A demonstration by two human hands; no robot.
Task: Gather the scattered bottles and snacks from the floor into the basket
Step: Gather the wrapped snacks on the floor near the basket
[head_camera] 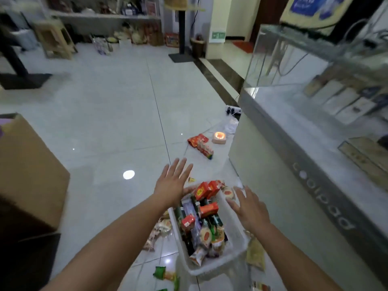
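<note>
Both hands hover spread and empty over the white basket [220, 267], the left hand [173, 183] above its far left corner, the right hand [248, 208] at its right rim. The basket sits on the floor [105, 122] beside the glass counter [294, 164], already piled with red boxes [204, 191], bottles and packets. Snacks remain outside: red packets [201, 144] farther ahead, packets [159, 229] by the basket's left side, a green packet [165, 274] nearer, and a yellowish bag [255, 256] on the right. The likely risk is overfilling: the heaped red boxes at the far end could slide off if more is dropped on top, and the wedged yellowish bag may be overlooked.
</note>
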